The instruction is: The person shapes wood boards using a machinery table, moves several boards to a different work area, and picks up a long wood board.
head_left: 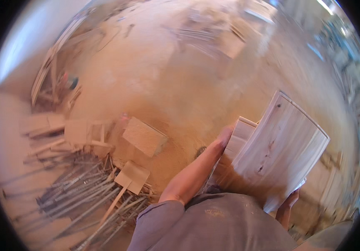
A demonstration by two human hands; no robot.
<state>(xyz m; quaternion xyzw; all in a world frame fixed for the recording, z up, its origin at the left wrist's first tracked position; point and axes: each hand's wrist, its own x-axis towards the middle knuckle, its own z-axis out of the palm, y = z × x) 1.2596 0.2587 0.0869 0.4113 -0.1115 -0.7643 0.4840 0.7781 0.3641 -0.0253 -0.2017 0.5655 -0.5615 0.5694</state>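
In front of my chest, on the right, I carry a tilted stack of wooden panels. The top one is a wide pale wooden panel (pixel 280 138) with visible grain and a few dark knots. Under it, a second wooden panel (pixel 239 136) sticks out on the left. My left hand (pixel 227 133) is at the stack's left edge, its fingers mostly hidden behind the wood. At the lower right edge, my right hand (pixel 291 198) grips the panels, with part of it covered by them.
On the left floor lies a heap of long metal bars (pixel 83 188), with a flat-bladed shovel (pixel 133 175) across it. Beyond are a rectangular block (pixel 144 136) and loose boards (pixel 42 123). Stacked wood (pixel 232 42) stands farther back. Long strips (pixel 48 71) lean at the left wall.
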